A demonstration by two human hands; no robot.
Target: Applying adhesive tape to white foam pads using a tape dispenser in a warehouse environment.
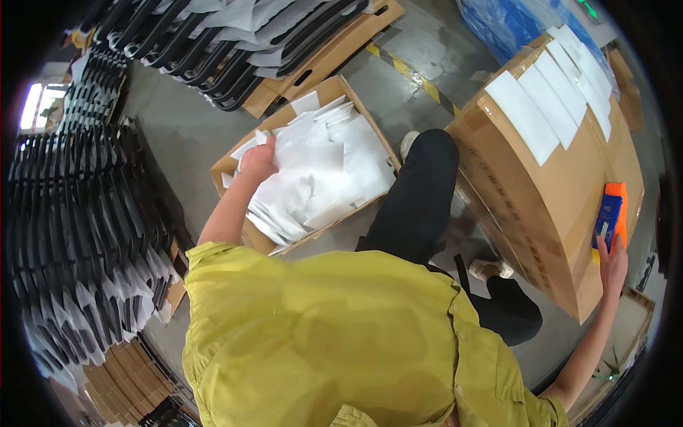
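Observation:
My left hand (259,159) is closed at the left side of an open cardboard box (371,128), gripping a white foam sheet among the pile. Many thin white foam sheets (313,160) lie loosely heaped in that box, some standing on edge. Off to the right, my right hand (613,265) has its thumb and fingers around the near end of a small orange-and-blue box (610,217). That small box rests on top of a large closed carton (526,192). Overlapping white foam sheets (544,99) lie in a row on the carton's far part.
Black curved tubular frames wrapped in white sheeting stand stacked at the left (78,228) and at the top (235,50). Blue plastic film (491,28) is beyond the carton. Yellow-and-black floor tape (413,75) runs between the boxes. Flat brown cardboard (128,381) is stacked at lower left.

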